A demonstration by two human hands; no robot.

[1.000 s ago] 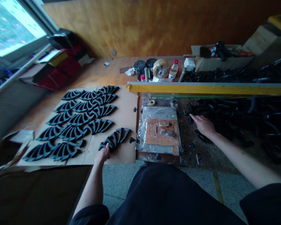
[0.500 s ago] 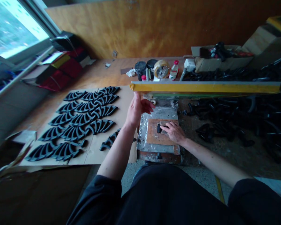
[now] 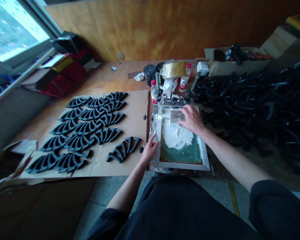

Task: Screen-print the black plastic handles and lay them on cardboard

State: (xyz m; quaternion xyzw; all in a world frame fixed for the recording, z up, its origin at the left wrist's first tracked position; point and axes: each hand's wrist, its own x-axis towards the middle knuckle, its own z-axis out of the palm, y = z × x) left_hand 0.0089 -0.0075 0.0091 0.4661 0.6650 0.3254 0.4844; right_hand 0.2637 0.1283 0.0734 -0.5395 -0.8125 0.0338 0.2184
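Note:
A screen printing frame (image 3: pixel 205 156) lies flat on the bench, its green mesh (image 3: pixel 181 156) partly covered by thick white ink (image 3: pixel 176 136). My right hand (image 3: pixel 193 119) is over the upper part of the mesh, with fingers and thumb closed on a flat, greyish scraper (image 3: pixel 175 117) at the ink's far edge. At the frame's left rail, my left hand (image 3: pixel 150 149) has its fingers curled against the edge. The board and the small black part beneath are hidden by the lowered frame.
Rows of curved black parts (image 3: pixel 82 141) lie on cardboard (image 3: pixel 136 103) at left. More black parts are heaped (image 3: pixel 255 100) at right. Behind the frame stand capped bottles (image 3: pixel 153 91), a dark tub (image 3: pixel 149 74), a tape roll (image 3: pixel 174 69) and an open carton (image 3: pixel 230 68).
The raised frame has come down flat over the board. My left hand has lowered along its left side. My right hand has left the small black part and taken hold of the scraper.

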